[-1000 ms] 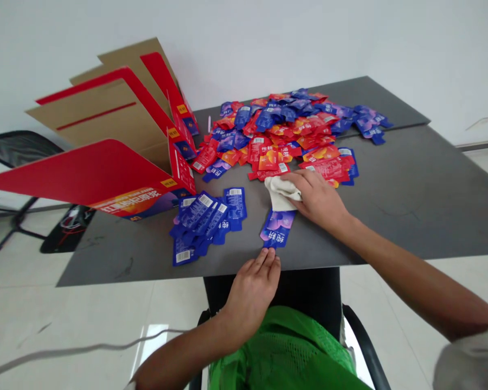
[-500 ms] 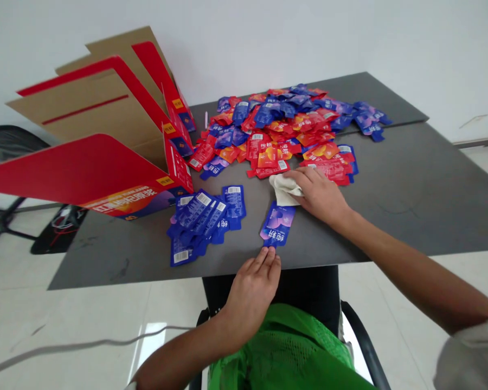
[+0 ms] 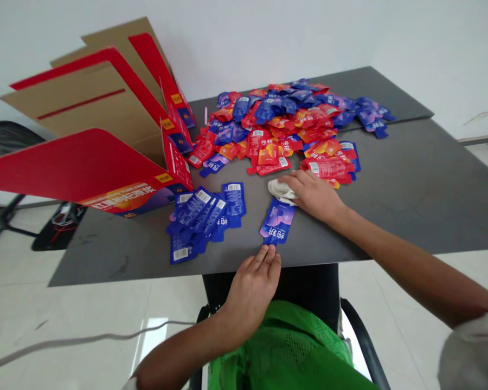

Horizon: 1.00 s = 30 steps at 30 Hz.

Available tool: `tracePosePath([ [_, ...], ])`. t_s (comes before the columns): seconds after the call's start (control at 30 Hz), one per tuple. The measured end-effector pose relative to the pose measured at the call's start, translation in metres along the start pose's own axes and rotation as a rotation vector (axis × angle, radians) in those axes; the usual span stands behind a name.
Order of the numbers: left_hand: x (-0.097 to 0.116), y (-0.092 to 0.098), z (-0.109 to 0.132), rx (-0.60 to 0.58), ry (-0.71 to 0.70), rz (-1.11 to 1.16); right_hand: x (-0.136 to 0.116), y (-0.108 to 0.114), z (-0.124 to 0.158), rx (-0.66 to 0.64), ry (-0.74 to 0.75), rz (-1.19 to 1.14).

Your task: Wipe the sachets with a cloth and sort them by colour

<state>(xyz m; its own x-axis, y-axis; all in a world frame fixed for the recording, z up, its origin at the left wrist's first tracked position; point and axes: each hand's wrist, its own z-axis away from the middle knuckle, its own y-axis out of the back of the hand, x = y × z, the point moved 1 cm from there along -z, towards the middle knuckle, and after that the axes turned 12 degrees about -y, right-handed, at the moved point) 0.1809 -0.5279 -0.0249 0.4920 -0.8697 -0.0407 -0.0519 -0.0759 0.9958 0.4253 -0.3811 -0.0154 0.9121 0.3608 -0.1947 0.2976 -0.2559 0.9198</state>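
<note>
Head view: glossy blue packet (image 3: 277, 222) lies flat; left hand (image 3: 250, 295) open-fingered, right hand (image 3: 315, 194) gripping white cloth (image 3: 280, 189).

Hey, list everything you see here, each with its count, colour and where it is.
packet: one, blue-purple, near the table's front edge, between the hands
cloth: one, white, at the packet's far end, under the right hand
stack: several overlapping packets, blue, left of the packet
pile: many packets, red, orange and blue, mid to far table
box: one, red and brown cardboard, flaps open, table's left
table: one, dark grey
chair: one, black, far left behind the box
cable: one, grey, on the floor
left hand: fingertips at the packet's near end
right hand: gripping the cloth
</note>
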Motion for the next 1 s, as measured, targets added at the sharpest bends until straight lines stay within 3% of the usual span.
tracePosePath([
  [0.13,0.001,0.001,-0.001,0.029,0.006,-0.014,-0.020,0.017,0.018,0.112,-0.030,-0.115],
  [0.3,0.001,0.004,-0.004,0.000,0.040,0.009,-0.063,0.004,0.064,-0.118,0.153,-0.225],
  [0.37,0.002,0.004,-0.004,0.017,0.031,0.006,-0.056,-0.004,0.062,-0.131,0.141,-0.204],
  [0.47,0.004,0.002,-0.003,0.044,0.015,-0.023,-0.024,-0.007,0.039,-0.054,0.011,-0.119],
  [0.6,0.001,0.006,-0.007,0.049,0.025,0.023,0.011,0.013,0.024,0.076,-0.105,-0.036],
  [0.8,-0.017,0.022,-0.038,0.108,0.222,0.198,0.009,0.048,0.073,0.385,-0.350,-0.158],
  [1.0,-0.019,0.007,-0.065,0.117,0.426,0.121,0.009,0.044,0.119,0.452,-0.639,-0.246],
])
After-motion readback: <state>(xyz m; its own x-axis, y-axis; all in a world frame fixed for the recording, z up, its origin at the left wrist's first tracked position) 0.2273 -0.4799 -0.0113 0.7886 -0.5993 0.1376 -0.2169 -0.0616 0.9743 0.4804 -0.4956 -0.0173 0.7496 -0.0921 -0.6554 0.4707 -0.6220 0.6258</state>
